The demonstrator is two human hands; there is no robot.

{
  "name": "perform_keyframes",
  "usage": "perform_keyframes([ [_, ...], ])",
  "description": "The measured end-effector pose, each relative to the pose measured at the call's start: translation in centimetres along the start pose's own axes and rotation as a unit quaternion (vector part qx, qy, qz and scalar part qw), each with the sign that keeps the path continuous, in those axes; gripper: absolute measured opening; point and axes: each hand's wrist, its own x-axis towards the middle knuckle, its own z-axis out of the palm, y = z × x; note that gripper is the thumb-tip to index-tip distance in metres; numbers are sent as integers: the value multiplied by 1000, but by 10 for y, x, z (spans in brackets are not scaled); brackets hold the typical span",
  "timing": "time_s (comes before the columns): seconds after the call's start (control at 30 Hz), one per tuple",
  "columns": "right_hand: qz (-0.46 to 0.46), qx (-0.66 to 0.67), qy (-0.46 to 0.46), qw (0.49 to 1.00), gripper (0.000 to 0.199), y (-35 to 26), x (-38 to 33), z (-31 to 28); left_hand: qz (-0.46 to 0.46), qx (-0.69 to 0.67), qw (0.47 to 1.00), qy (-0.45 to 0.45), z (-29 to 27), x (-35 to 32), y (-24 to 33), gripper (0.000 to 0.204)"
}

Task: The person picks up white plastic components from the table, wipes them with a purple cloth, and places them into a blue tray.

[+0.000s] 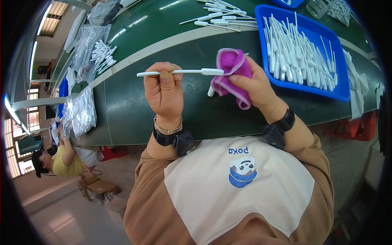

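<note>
A long white plastic stick (185,72) lies level in front of me, thin along most of its length, with a thicker handle-like part at its right. My left hand (164,90) is closed, pinching the thin part between thumb and fingers. In my right hand (259,83) is a bunched magenta cloth (231,61) with a pale edge. The stick's thick end meets the cloth; whether my right fingers grip the stick through it is hidden. Just below, the rounded end of another white piece (211,91) shows from behind the cloth, the rest covered.
A blue tray (343,92) full of similar white sticks stands on the green work surface (130,98) at right. More loose sticks (220,18) lie beyond a pale rail. At left are clear plastic bags (79,114) and a pile of white pieces (103,55). A person (65,159) works farther left.
</note>
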Motion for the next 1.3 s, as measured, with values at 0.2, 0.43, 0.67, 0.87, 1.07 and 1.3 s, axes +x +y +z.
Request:
perform_keyframes([
  [0.2, -63, -5, 78, 995, 45, 3, 3, -2, 31, 51, 998, -30, -6, 1, 3, 8],
  [0.43, -117, -140, 63, 981, 41, 3, -4, 1, 36, 101, 994, -32, -6, -1, 5, 7],
  [0.67, -326, -466, -4, 823, 32, 5, 2, 15, -112, 173, 979, 7, 14, -11, 1, 7],
  [0.87, -323, -484, 29, 813, 36, 8, 0, 7, -223, 42, 971, 77, 19, -9, -7, 11],
  [1.07, -312, -486, 73, 813, 34, -1, -4, 1, -271, -36, 953, 129, 15, -2, -18, 15],
  [1.3, -248, 75, 236, 937, 29, -22, -3, -13, -433, 201, 878, -5, -28, 20, -45, 19],
])
